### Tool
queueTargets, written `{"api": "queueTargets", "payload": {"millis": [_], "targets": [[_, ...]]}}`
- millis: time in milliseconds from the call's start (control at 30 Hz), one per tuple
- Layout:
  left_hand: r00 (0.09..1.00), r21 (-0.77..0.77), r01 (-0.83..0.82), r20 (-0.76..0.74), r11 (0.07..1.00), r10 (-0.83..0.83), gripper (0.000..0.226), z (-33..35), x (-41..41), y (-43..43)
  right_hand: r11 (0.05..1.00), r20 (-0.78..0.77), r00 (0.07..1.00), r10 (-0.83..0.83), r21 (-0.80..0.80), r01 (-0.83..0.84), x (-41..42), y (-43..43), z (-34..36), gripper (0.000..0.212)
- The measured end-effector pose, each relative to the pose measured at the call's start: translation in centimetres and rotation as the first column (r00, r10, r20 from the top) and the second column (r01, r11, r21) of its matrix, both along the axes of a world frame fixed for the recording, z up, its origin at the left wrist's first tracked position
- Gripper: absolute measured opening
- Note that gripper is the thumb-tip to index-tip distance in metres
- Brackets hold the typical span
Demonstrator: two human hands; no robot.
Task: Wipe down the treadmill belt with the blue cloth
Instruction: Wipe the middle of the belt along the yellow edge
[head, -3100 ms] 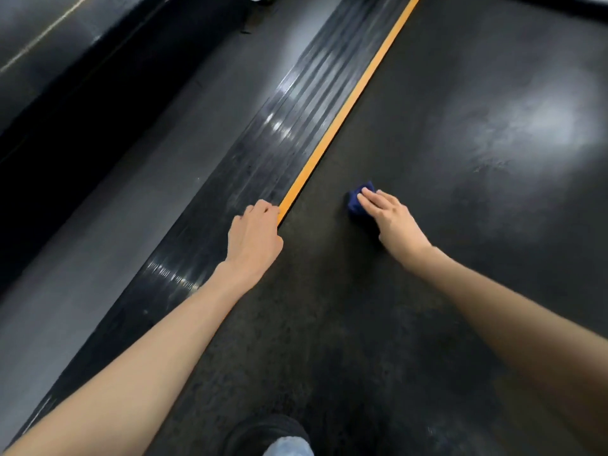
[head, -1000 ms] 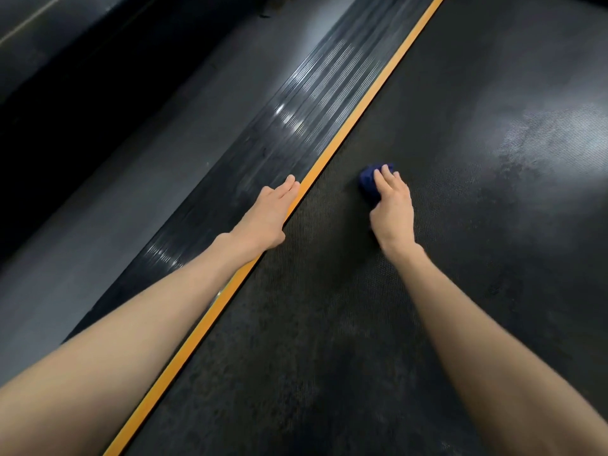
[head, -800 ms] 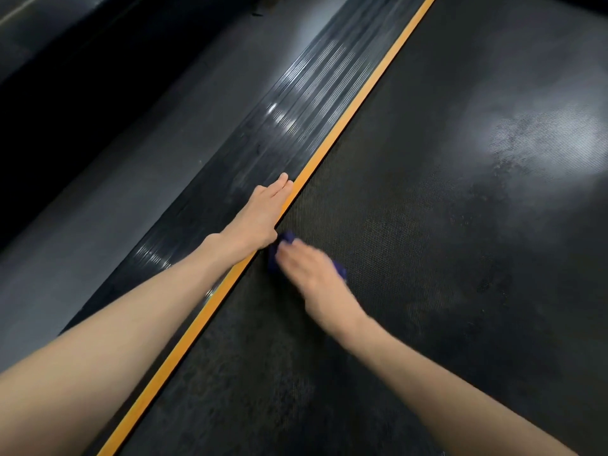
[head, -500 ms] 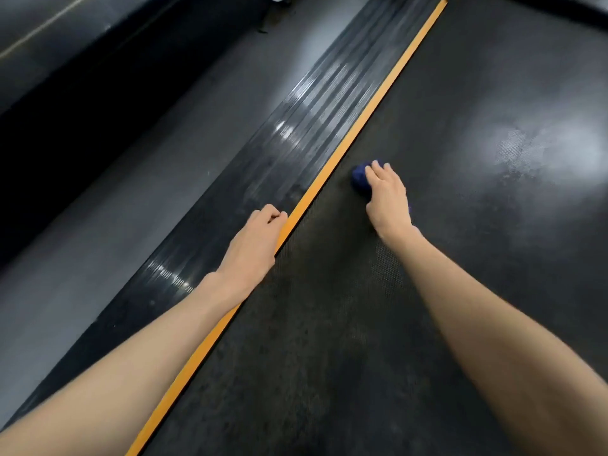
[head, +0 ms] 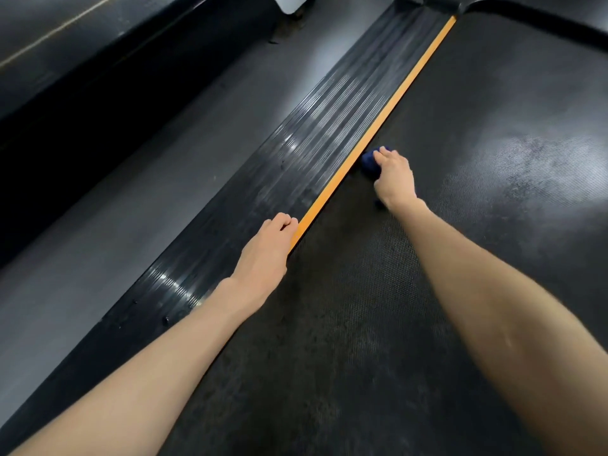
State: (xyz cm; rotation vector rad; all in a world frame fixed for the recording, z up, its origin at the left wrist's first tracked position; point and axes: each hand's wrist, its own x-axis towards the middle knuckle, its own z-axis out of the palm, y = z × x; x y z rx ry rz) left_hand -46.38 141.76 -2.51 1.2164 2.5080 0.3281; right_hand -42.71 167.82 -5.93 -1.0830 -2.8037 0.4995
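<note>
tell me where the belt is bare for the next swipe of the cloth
Widest bare belt: right of the right hand, and ahead of it up to the front cover. Also bare in the near middle, left of the right forearm. Crowded: the cloth lies close beside the orange strip, and the left hand rests on the rail behind it.

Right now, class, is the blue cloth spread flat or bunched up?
Bunched up: only a small rounded wad of blue cloth shows under the right hand, on the treadmill belt beside the orange stripe.

The belt [head: 477, 258] is dull and bumpy. The side rail [head: 312, 166] is shiny with ridges. The blue cloth [head: 369, 163] looks soft.
</note>
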Motion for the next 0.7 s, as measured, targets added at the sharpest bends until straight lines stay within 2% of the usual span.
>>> {"api": "queueTargets", "payload": {"millis": [67, 133, 200, 233, 267, 300, 367, 400, 433, 467, 533, 567, 633, 667, 700], "targets": [[1.0, 0.018, -0.014, 0.002, 1.0, 0.014, 0.067, -0.1, -0.1, 0.1, 0.997, -0.059, 0.995, 0.077, 0.024, -0.075, 1.3, -2.1, 0.1, 0.048], [1.0, 0.008, -0.023, 0.003, 1.0, 0.023, 0.067, 0.0, 0.1, 0.1, 0.953, -0.093, 0.948, 0.304, 0.046, -0.301, 4.2, -5.0, -0.7, 0.059], [1.0, -0.01, -0.013, -0.012, 1.0, 0.013, 0.07, 0.0, 0.3, 0.1, 0.864, -0.046, 0.863, 0.503, 0.045, -0.502, 6.3, -5.5, -0.8, 0.072], [1.0, -0.012, -0.004, -0.016, 1.0, 0.004, 0.07, 0.0, 0.4, 0.1, 0.838, -0.01, 0.839, 0.544, 0.068, -0.542, 6.4, -4.5, -0.6, 0.075], [1.0, -0.008, 0.009, -0.015, 1.0, -0.009, 0.069, 0.0, 0.2, 0.1, 0.854, 0.034, 0.857, 0.515, 0.062, -0.516, 6.0, -3.2, -0.3, 0.076], [1.0, 0.001, 0.02, -0.005, 1.0, -0.02, 0.068, -0.1, -0.1, 0.0, 0.908, 0.061, 0.907, 0.417, 0.025, -0.419, 5.5, -2.2, -0.2, 0.074], [0.999, 0.021, 0.025, 0.031, 0.999, -0.026, 0.067, -0.3, -0.6, -0.5, 0.995, 0.039, 0.995, 0.096, 0.002, -0.097, 4.3, -2.2, -0.1, 0.066], [0.999, 0.032, 0.022, 0.031, 0.999, -0.023, 0.066, -0.3, -0.6, -0.9, 1.0, 0.013, 1.0, 0.009, -0.002, -0.009, 3.9, -3.7, 0.0, 0.059], [1.0, 0.046, 0.01, 0.014, 0.999, -0.011, 0.065, -0.3, -0.4, -1.5, 1.0, -0.017, 1.0, 0.012, -0.015, -0.013, 3.8, -5.9, -0.1, 0.052], [1.0, 0.063, -0.007, -0.01, 0.998, 0.008, 0.062, -0.3, 0.0, -2.2, 0.995, -0.053, 0.994, 0.093, -0.038, -0.095, 4.2, -8.6, -0.4, 0.047], [0.998, 0.09, -0.034, -0.041, 0.995, 0.038, 0.056, -0.4, 0.8, -3.5, 0.925, -0.155, 0.918, 0.366, -0.047, -0.377, 7.0, -14.4, -0.7, 0.042], [0.998, 0.092, -0.034, -0.044, 0.995, 0.039, 0.054, -0.6, 1.3, -4.0, 0.848, -0.187, 0.834, 0.518, -0.015, -0.53, 8.8, -16.5, -1.0, 0.045], [0.998, 0.09, -0.029, -0.052, 0.996, 0.034, 0.052, -1.0, 1.7, -5.0, 0.638, -0.157, 0.626, 0.764, 0.041, -0.769, 11.3, -17.1, -0.9, 0.053], [0.998, 0.09, -0.031, -0.06, 0.995, 0.037, 0.051, -1.1, 1.8, -5.5, 0.571, -0.137, 0.558, 0.819, 0.089, -0.816, 11.5, -16.0, -1.0, 0.052], [0.997, 0.086, -0.037, -0.062, 0.996, 0.042, 0.051, -1.0, 1.9, -6.0, 0.582, -0.13, 0.568, 0.813, 0.147, -0.8, 11.2, -14.4, -1.1, 0.051]]}}
